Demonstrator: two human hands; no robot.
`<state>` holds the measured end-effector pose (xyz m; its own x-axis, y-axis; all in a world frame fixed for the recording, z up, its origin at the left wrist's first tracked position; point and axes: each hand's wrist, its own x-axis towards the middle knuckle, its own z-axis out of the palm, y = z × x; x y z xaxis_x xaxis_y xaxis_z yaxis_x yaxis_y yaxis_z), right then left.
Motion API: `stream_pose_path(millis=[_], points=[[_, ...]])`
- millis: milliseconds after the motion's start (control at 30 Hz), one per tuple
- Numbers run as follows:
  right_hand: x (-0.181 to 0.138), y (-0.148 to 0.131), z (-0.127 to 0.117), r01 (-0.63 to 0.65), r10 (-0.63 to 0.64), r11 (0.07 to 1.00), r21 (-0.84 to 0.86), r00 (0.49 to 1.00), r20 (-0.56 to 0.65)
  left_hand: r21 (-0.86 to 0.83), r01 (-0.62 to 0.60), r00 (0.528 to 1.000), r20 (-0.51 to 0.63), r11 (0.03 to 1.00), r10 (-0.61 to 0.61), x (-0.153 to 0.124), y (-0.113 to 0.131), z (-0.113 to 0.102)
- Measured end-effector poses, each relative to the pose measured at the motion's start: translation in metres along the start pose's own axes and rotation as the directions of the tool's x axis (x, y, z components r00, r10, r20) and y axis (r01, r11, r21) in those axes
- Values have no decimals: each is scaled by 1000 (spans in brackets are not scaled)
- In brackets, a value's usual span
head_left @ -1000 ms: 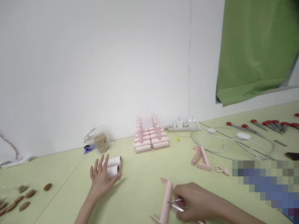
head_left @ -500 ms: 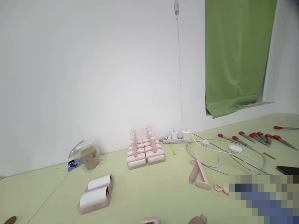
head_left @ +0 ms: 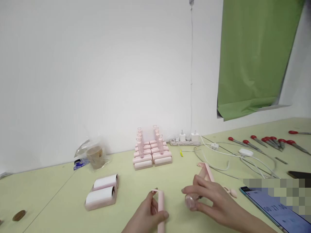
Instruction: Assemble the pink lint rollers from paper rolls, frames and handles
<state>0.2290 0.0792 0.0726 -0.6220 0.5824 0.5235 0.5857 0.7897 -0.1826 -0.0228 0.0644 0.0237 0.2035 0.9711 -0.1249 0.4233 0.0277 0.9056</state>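
Observation:
My left hand (head_left: 150, 214) is closed round a pink plastic frame piece (head_left: 160, 207) that stands roughly upright near the bottom edge. My right hand (head_left: 211, 200) grips a clear pinkish handle piece (head_left: 190, 200), held just right of the frame with a small gap between them. Behind my right hand another pink frame (head_left: 207, 171) lies on the green table (head_left: 60, 200). Two white rolls in pink holders (head_left: 102, 192) lie to the left of my hands.
A stack of assembled pink rollers (head_left: 150, 152) stands by the wall, with a power strip (head_left: 184, 139) and white cables (head_left: 233, 157) to its right. Red-handled screwdrivers (head_left: 267, 141) lie far right. A phone (head_left: 279, 208) lies at the right. A bagged cup (head_left: 94, 155) stands at the left.
Both hands have come back into view after dropping out of frame half a second ago. My left hand left the white rolls and now holds the pink frame; my right hand holds the clear handle beside it.

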Motion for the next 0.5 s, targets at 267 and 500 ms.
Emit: stream_pose_path(millis=[267, 500], points=[[7, -42, 16, 330, -349, 907, -260, 937, -27, -207, -175, 980, -136, 963, 149, 5, 28, 26], [-7, -44, 50, -140, 94, 906, 400, 987, 134, -849, 91, 995, 96, 520, -19, -23, 10, 49]])
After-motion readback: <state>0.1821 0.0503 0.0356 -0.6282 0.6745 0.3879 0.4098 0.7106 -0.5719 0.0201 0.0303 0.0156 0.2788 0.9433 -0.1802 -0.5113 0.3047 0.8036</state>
